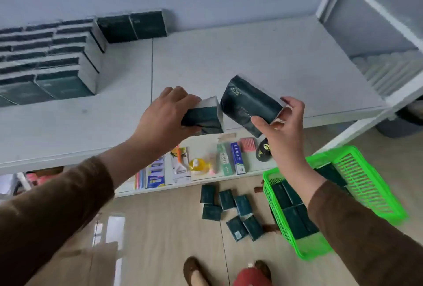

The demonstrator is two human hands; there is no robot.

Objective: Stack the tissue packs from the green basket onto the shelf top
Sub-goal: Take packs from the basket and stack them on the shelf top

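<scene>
Stack on shelf: dark green tissue packs (48, 61) are piled in stepped rows at the far left of the shelf top (251, 61), against the wall, probably so the pile stays steady.
Left hand: the left hand (164, 116) grips one pack (203, 116) from above, fingers curled over its top, held over the shelf's front edge.
Right hand: the right hand (283, 125) pinches a second pack (249, 104) by its end, tilted (thumb under, fingers half spread).
Basket: the green basket (357, 185) sits on the floor at right, more packs inside.
Floor: loose packs (231, 212) lie just beside it.
</scene>
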